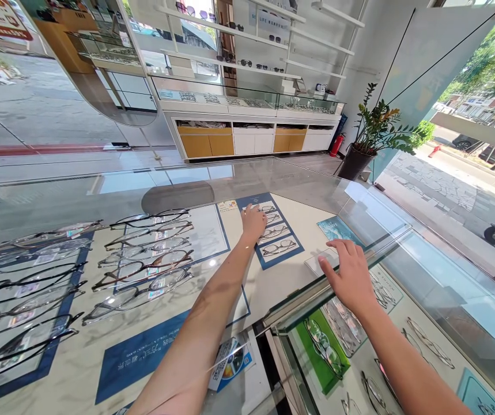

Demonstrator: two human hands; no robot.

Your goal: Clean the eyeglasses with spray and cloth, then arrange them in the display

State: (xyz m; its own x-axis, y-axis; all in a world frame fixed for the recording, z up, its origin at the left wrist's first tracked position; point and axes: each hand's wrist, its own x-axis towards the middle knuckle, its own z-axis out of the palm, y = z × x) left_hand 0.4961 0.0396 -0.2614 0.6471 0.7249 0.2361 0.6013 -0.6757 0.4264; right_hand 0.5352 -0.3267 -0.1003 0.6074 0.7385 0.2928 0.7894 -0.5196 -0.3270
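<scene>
Wire-thin oval glasses on a flat blue board, mid-view; my left grip sits at its 10 o'clock.
I can't tell whether those curled fingers pinch a frame; my right grip, at 4 o'clock, is loosely spread near the glass edge, cream desk between.

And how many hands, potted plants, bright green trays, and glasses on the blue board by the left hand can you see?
Hands: 2 (left hand and right hand)
Glasses on that blue board: 4 in sight, the top pair partly covered
Bright green tray: 1
Potted plant: 1
Total: 8
</scene>
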